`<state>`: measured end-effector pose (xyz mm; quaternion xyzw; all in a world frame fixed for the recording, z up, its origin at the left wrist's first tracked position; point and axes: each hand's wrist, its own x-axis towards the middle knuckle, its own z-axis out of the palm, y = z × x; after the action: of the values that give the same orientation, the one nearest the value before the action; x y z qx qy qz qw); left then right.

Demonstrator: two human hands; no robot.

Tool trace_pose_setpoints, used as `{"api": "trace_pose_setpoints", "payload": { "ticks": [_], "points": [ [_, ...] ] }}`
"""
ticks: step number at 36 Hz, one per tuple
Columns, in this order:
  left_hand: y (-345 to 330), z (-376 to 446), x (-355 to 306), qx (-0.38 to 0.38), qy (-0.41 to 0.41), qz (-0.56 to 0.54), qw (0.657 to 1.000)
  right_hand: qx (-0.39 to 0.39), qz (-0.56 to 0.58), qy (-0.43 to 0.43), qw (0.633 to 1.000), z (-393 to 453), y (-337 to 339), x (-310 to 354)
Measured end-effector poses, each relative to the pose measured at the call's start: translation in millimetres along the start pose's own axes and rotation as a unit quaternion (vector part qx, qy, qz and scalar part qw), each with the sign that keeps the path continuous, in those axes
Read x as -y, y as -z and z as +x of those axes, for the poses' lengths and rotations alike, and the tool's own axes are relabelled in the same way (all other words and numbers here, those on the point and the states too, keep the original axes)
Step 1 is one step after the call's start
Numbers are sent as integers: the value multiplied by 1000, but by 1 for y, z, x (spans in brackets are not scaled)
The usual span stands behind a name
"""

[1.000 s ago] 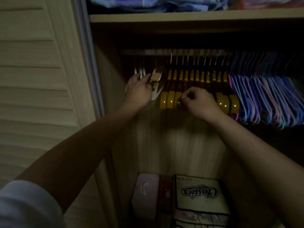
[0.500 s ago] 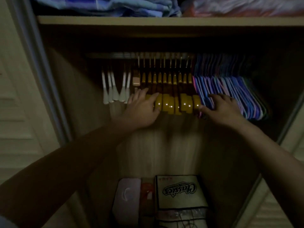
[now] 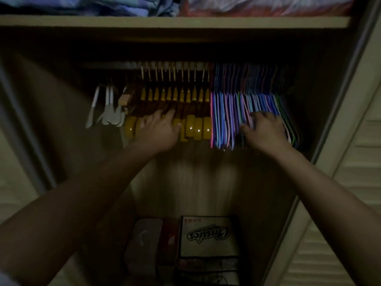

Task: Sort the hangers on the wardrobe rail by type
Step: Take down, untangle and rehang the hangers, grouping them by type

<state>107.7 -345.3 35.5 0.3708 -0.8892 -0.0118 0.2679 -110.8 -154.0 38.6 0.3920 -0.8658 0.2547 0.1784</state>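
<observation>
Dim wardrobe: hangers (image 3: 198, 104) fill the rail (image 3: 115, 65) in three groups. Left hand (image 3: 158, 131) now presses open on yellow ones; right hand (image 3: 266, 131) has shifted onto thin coloured ones, grip unclear. Sorting looks nearly done.

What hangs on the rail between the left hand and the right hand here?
Head view: the last few yellow-tipped wooden hangers, then thin blue, purple and pink hangers, between the left hand and the right hand.

Two bare forearms, bare hands, edge of a white sleeve (image 3: 5, 279) at left arm
</observation>
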Motion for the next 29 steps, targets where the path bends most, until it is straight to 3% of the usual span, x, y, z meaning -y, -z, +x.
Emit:
{"api": "trace_pose_setpoints", "payload": {
  "ticks": [5, 7, 15, 19, 29],
  "points": [
    [7, 6, 16, -67, 115, -27, 991, 24, 46, 92, 994, -10, -3, 22],
    [9, 15, 29, -43, 149, -8, 988, 34, 61, 109, 992, -12, -6, 28],
    [16, 23, 50, 43, 106, -53, 992, 41, 82, 137, 986, -12, -13, 36],
    [15, 23, 55, 80, 57, -2, 995, 34, 87, 141, 986, -9, -11, 46],
    [26, 37, 96, 76, 117, 69, 988, 54, 65, 159, 984, 0, -23, 85]
  ]
}}
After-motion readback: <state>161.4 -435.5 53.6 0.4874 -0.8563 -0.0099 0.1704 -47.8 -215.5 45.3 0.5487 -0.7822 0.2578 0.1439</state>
